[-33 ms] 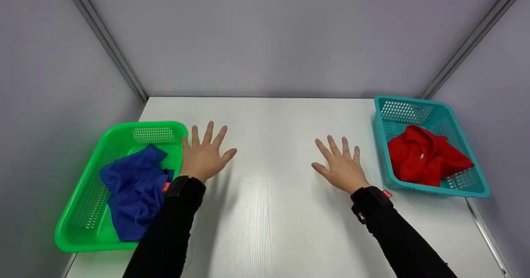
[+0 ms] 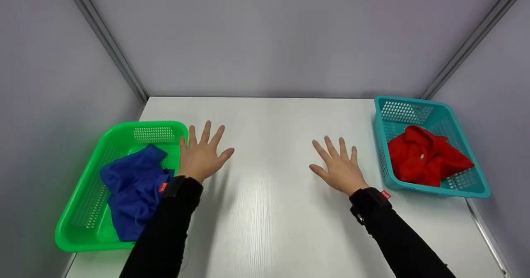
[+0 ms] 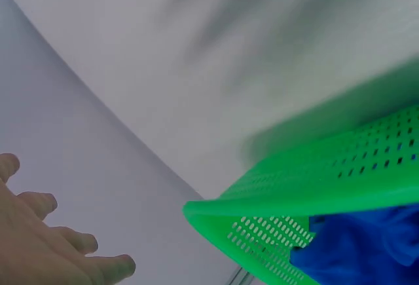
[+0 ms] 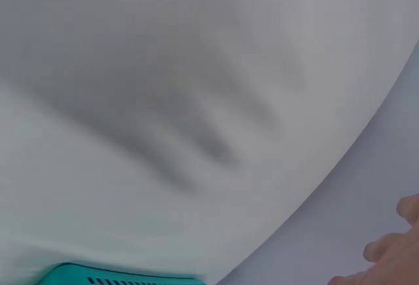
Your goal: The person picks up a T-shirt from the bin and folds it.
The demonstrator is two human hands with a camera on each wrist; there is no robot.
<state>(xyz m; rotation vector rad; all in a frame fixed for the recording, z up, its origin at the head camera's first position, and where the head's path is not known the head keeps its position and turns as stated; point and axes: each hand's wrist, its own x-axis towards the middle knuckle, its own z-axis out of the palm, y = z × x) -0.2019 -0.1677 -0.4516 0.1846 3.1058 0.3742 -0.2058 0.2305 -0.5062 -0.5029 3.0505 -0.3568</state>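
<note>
White table (image 2: 269, 212); grey walls (image 2: 265, 38); metal corner posts (image 2: 105, 42)

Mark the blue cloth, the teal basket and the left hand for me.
blue cloth (image 2: 132, 187), head view, on the middle of the crumpled fabric.
teal basket (image 2: 381, 145), head view, on its perforated near-left wall.
left hand (image 2: 201, 156), head view, on the back of the hand.

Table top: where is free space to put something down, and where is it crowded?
The white table is bare between the left hand and right hand, and behind them up to the back wall. Crowded: the green basket with blue cloth at left, the teal basket with red cloth at right.
</note>
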